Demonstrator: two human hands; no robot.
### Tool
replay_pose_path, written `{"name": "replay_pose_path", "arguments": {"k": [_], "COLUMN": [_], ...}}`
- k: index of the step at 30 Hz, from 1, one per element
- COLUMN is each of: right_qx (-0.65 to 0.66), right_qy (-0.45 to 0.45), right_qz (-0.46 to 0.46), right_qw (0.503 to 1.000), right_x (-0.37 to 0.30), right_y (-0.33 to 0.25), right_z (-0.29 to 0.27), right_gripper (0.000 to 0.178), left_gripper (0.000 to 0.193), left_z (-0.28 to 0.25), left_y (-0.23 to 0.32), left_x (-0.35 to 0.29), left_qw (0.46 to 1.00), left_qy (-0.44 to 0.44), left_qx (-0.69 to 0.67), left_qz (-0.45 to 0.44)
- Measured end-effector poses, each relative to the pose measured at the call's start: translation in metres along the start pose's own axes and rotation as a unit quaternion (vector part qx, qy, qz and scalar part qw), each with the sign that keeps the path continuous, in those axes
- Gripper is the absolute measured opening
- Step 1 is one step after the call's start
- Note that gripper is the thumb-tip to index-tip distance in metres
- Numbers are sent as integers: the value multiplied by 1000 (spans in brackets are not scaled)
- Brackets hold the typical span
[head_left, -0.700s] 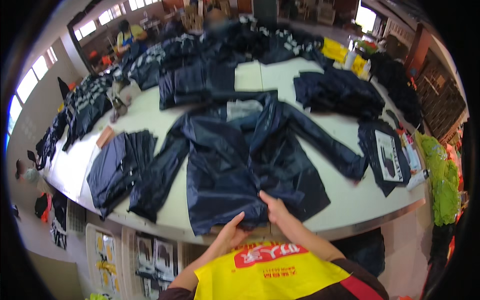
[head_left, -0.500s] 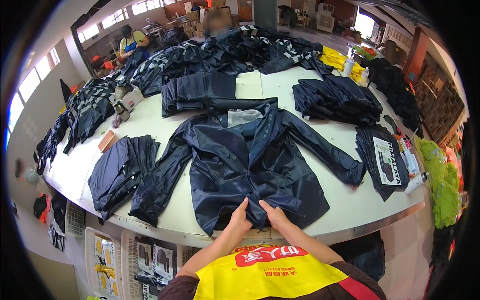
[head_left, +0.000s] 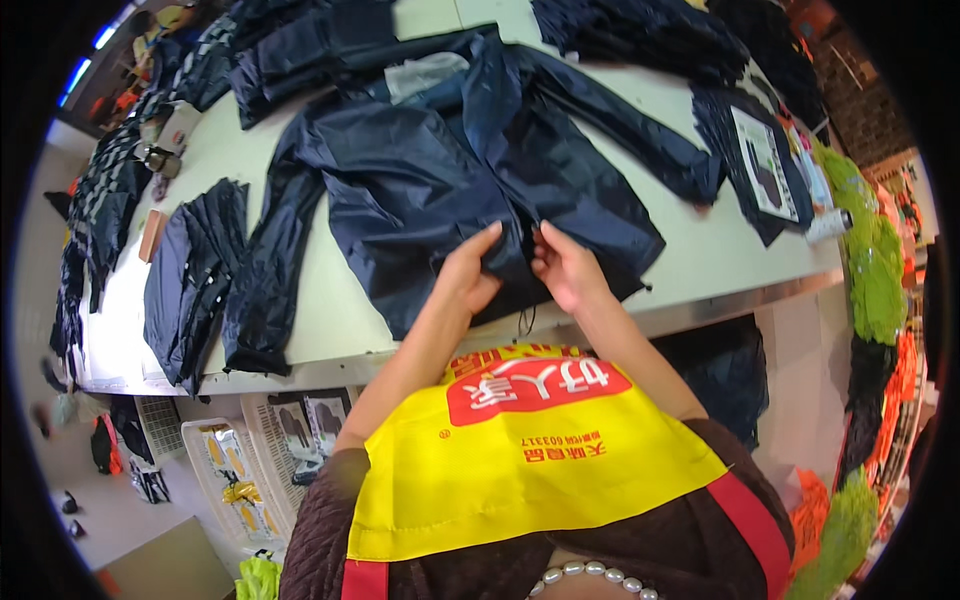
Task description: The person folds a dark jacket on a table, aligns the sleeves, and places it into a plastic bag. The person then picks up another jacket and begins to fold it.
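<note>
A dark navy jacket lies spread on the white table, its collar away from me and both sleeves out to the sides. My left hand is closed at the lower front, thumb on top, beside the centre opening. Across that opening, my right hand pinches the other front edge with curled fingers. Parts of the fingers are hidden, and the cloth between the hands is creased. A thin dark cord hangs by the hem, between my wrists.
Folded dark garments lie at the left, with more stacks at the back. Packed garments and a white bottle stand near the table's right edge. Below the front edge are plastic baskets with packages.
The view has tipped downward, so the table sits higher in it. My hands are slightly farther apart along the jacket's front opening, and the right fingers show more curled. The jacket stays spread out.
</note>
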State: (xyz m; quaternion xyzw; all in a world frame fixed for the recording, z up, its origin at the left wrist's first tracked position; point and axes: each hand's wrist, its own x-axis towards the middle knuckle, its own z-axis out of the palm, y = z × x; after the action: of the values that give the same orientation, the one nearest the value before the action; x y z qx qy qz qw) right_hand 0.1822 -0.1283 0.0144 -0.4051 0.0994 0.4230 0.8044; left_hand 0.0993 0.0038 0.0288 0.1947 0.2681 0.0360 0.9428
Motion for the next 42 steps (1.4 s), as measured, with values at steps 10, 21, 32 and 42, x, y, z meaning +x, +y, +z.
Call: {"name": "replay_pose_path", "arguments": {"k": [10,21,32,42], "right_qx": [2,5,15,9], "right_qy": [1,-41,0,7], "right_qz": [-56,-101,-74,-61], "right_qw": [998,994,997,998], "right_x": [-9,-17,-11,-9], "right_y": [19,20,22,23], "right_z": [4,12,3,1], "right_gripper": [18,27,32,27], "left_gripper": [13,10,16,15], "left_z": [7,18,12,7], "left_y": [-11,-18,-24,-25], "left_x": [-1,2,7,11], "left_qw": [996,990,992,992], "left_qy": [43,83,85,87], "left_qx": [43,2,-38,-42], "left_qz": [63,112,84,81]}}
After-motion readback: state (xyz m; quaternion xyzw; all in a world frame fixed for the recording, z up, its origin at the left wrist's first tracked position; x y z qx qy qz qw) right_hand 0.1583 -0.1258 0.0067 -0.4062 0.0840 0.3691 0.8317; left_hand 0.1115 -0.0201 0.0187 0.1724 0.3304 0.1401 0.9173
